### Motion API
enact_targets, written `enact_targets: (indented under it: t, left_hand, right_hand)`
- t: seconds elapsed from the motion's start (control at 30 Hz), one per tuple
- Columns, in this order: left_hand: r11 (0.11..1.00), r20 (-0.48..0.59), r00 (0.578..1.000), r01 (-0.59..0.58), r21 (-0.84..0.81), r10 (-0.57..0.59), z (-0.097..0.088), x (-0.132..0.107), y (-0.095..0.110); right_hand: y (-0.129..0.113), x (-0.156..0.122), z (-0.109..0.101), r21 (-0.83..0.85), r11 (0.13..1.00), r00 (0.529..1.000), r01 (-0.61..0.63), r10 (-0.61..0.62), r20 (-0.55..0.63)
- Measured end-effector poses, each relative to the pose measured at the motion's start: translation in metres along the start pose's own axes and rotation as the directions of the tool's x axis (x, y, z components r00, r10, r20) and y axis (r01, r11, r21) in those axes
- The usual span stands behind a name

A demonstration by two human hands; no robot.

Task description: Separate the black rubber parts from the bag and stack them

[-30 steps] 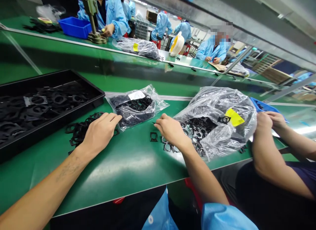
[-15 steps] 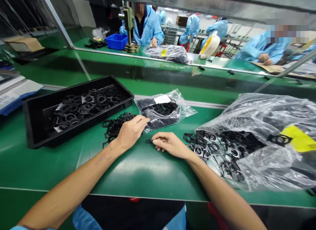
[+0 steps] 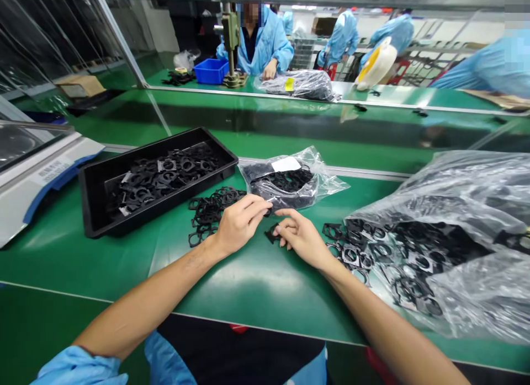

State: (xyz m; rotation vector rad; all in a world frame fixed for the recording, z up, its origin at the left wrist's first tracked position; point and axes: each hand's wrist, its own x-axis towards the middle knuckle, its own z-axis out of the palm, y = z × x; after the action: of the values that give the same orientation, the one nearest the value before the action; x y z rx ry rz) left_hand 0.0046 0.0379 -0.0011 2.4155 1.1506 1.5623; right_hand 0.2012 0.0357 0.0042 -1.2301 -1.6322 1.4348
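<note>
My right hand [image 3: 300, 236] is closed, pinching a thin black plastic part [image 3: 271, 234] between thumb and fingers just above the green bench. Close beside it, my left hand [image 3: 242, 224] has its fingers pressed together. Something small and dark shows under the left fingertips, too small to make out. Behind my left hand lies a loose pile of black ring-shaped plastic parts [image 3: 211, 208]. A clear plastic bag [image 3: 296, 200] of similar black parts, with a white label, sits just beyond both hands.
A black tray [image 3: 165, 206] holding many ring parts stands at left. To the right, a large open plastic bag [image 3: 467, 192] spills more parts [image 3: 351, 255]. Farther back are a blue bin [image 3: 211, 70], a green press [image 3: 232, 37] and co-workers in blue smocks.
The view has swung a little to the left. The black part in my right hand now shows more of its face. My two hands have come closer together.
</note>
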Motion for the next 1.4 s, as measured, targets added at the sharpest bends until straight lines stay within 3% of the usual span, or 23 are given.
enact_targets:
  t: [0.1, 0.2, 0.37, 0.5, 0.73, 0.97, 1.4]
  left_hand:
    - [0.999, 0.000, 0.999, 0.037, -0.014, -0.037, -0.002, 0.002, 0.001]
    - [0.990, 0.010, 0.995, 0.102, -0.097, -0.102, -0.002, 0.002, 0.003]
    - [0.932, 0.092, 0.966, 0.259, -0.253, -0.243, 0.004, 0.000, 0.008]
    - [0.909, 0.109, 0.953, 0.304, -0.286, -0.284, 0.006, -0.001, 0.010]
    - [0.879, 0.142, 0.933, 0.359, -0.314, -0.331, 0.006, -0.001, 0.011]
    - [0.750, 0.165, 0.874, 0.479, -0.457, -0.457, 0.008, 0.000, 0.011]
    - [0.779, 0.165, 0.864, 0.500, -0.378, -0.475, 0.008, 0.000, 0.009]
  right_hand:
    - [0.000, 0.004, -0.003, -0.012, 1.000, 0.992, 0.028, -0.029, -0.124]
    - [-0.003, 0.006, -0.005, 0.089, 0.995, 0.978, 0.037, -0.018, -0.205]
    - [-0.011, 0.001, -0.001, 0.311, 0.950, 0.984, 0.012, 0.044, -0.173]
    - [-0.017, -0.004, 0.004, 0.387, 0.922, 0.989, -0.023, 0.078, -0.128]
    - [-0.019, -0.007, 0.003, 0.346, 0.937, 0.989, 0.050, 0.001, -0.145]
    - [-0.019, -0.007, 0.003, 0.358, 0.933, 0.990, 0.031, 0.021, -0.142]
    - [-0.019, -0.007, 0.004, 0.388, 0.920, 0.989, 0.045, 0.013, -0.145]
